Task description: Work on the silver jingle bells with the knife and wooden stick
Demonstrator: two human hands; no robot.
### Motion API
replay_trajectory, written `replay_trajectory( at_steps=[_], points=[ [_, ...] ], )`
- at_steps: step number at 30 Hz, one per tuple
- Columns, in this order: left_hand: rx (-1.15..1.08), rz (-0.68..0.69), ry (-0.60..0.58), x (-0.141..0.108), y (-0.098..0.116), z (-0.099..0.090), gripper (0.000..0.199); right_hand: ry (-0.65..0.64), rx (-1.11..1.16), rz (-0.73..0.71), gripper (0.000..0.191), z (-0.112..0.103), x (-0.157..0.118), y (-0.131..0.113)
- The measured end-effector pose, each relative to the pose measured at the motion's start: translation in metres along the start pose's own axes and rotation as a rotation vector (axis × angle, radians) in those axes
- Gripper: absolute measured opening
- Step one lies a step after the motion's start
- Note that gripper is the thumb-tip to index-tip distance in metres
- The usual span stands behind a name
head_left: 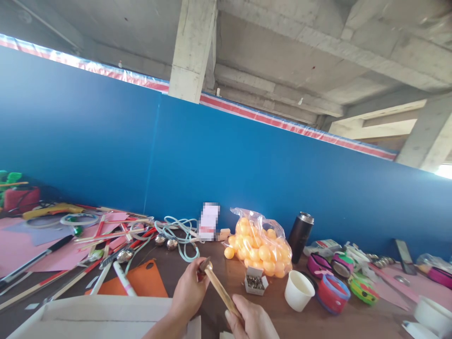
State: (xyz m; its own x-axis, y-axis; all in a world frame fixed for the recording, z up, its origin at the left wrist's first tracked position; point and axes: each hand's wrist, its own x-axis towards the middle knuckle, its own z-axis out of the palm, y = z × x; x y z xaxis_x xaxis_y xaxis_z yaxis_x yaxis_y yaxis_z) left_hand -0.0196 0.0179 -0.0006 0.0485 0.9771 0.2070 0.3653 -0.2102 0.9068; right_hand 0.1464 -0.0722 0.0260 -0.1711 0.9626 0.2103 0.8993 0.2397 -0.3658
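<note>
My right hand (252, 318) is closed around the lower part of a wooden handle on what looks like a small hammer (222, 292). The handle slants up and left to a dark metal head. My left hand (190, 287) is closed at that head, its fingers curled beside the metal and partly hidden. To the right of the tool, an open small box (256, 281) holds many tiny metal pieces. Behind it stands a clear plastic bag (261, 242) full of orange balls, with one ball (229, 253) at its left edge.
White paper (106, 313) lies at front left, near an orange sheet (146, 280) and a heap of pens and sticks. A pale blue cord (187, 252) and a phone (209, 221) are behind my hands. A paper cup (299, 291) and black bottle (301, 235) stand right.
</note>
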Motion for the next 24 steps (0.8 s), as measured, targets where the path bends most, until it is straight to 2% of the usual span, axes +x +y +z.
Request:
replay_trajectory(
  at_steps=[5, 17, 24],
  points=[
    [-0.011, 0.036, 0.014, -0.0012, 0.0002, -0.0003, 0.025, -0.009, -0.040, 0.001, 0.008, 0.0020, -0.0014, -0.0037],
    [0.058, 0.004, -0.042, -0.0027, 0.0040, -0.0032, 0.021, -0.065, -0.029, 0.018, 0.006, 0.0008, -0.0010, -0.0042],
    [0.066, 0.000, -0.040, -0.0034, 0.0059, -0.0040, 0.022, -0.044, -0.069, 0.002, 0.006, -0.0017, -0.0015, -0.0067]
  ],
)
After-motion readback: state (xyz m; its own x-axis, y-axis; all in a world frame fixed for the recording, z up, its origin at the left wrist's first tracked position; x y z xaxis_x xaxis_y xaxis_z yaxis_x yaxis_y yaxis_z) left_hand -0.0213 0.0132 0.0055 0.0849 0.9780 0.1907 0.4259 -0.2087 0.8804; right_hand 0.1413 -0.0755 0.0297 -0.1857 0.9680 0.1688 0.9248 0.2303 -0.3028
